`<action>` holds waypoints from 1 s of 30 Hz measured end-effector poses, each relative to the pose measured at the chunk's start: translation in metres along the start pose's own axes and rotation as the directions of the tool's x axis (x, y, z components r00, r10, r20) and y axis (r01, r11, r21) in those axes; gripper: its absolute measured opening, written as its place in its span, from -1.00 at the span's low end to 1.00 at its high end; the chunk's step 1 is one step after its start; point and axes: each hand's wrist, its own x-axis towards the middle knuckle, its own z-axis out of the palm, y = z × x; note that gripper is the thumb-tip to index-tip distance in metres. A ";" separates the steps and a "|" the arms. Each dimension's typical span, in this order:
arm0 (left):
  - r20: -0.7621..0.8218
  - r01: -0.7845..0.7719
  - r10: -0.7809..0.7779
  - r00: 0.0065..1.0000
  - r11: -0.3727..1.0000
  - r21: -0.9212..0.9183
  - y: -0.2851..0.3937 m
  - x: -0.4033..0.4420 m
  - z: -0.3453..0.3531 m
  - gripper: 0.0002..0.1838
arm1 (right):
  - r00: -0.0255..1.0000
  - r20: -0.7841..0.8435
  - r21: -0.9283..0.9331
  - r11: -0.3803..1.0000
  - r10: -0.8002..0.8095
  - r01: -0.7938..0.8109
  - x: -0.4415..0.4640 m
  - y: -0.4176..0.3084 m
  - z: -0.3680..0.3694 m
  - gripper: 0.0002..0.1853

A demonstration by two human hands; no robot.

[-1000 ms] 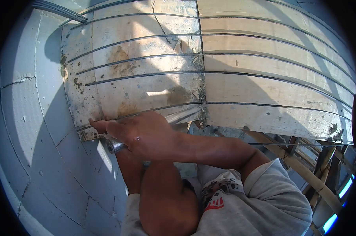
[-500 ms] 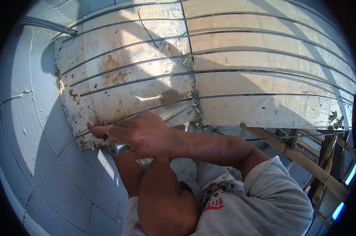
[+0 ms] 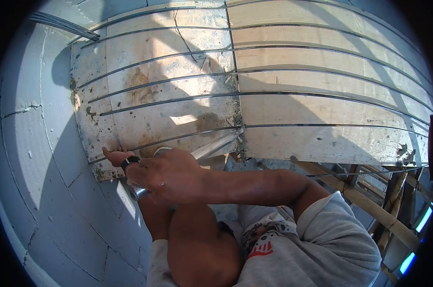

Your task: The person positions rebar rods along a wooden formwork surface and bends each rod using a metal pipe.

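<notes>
- Apparently, the right hand (image 3: 172, 177) is closed around a silvery tube (image 3: 216, 145) crossing the panel's (image 3: 130, 131) lower edge; a loose hold could let it slip.
- The left hand (image 3: 115, 156) lies by the lowest rod (image 3: 187, 136); its grip cannot be told.

Boards (image 3: 293, 146) are laid ahead of the hands and to their right, crossed by spaced rods (image 3: 178, 100). The left hand (image 3: 116, 157) is placed at the boards' near left corner, the right hand (image 3: 171, 177) just right of it. Beneath the right hand, a bar (image 3: 216, 146) is angled ahead and rightward towards the boards' seam (image 3: 237, 107). Both hands are flanked on the left by a block wall (image 3: 58, 143). Beams (image 3: 369, 209) are set well to the right.
</notes>
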 end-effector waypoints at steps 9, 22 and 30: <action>0.032 -0.024 0.023 0.999 1.000 0.012 -0.006 -0.019 0.009 -0.50 | 0.998 -0.063 -0.066 0.998 0.001 -0.005 0.004 0.052 0.023 -0.71; 0.297 0.056 -0.036 0.954 0.997 -0.059 0.004 -0.059 0.032 -0.48 | 0.989 -0.144 -0.167 0.984 0.041 -0.065 0.014 0.096 0.057 -0.73; 0.526 -0.004 0.117 0.843 0.978 -0.210 0.027 -0.126 0.039 -0.52 | 0.978 -0.142 -0.147 0.974 0.150 -0.170 0.040 0.123 0.051 -0.79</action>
